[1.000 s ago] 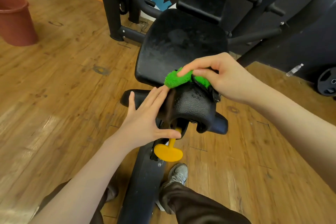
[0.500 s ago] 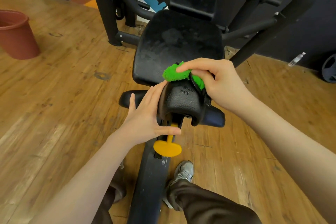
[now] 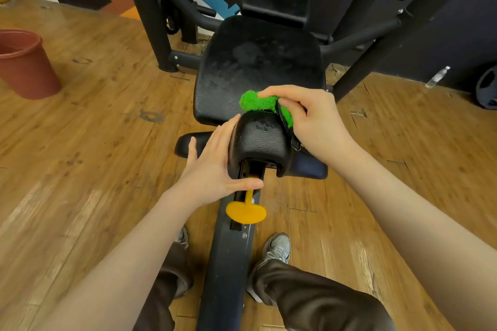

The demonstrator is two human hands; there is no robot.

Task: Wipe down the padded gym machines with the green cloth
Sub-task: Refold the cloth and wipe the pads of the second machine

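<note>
A black gym machine stands before me, with a wide padded seat (image 3: pixel 258 62) and a smaller rounded pad (image 3: pixel 259 140) in front of it. My right hand (image 3: pixel 312 118) grips the fluffy green cloth (image 3: pixel 256 101) and presses it on the far top edge of the small pad. My left hand (image 3: pixel 215 169) rests flat against that pad's left side, fingers straight, thumb lying under its lower edge. Part of the cloth is hidden under my right fingers.
A yellow adjustment knob (image 3: pixel 246 212) sticks out below the pad on the black rail (image 3: pixel 228 263). A red-brown bucket (image 3: pixel 24 64) stands on the wooden floor at left. Black frame posts (image 3: pixel 148 16) rise behind. A water bottle (image 3: pixel 437 76) and weight plate (image 3: pixel 488 91) lie far right. My shoes flank the rail.
My right hand has slid the green cloth a little to the right along the pad's far top edge. The view has shifted. My left hand stays on the pad's side.
</note>
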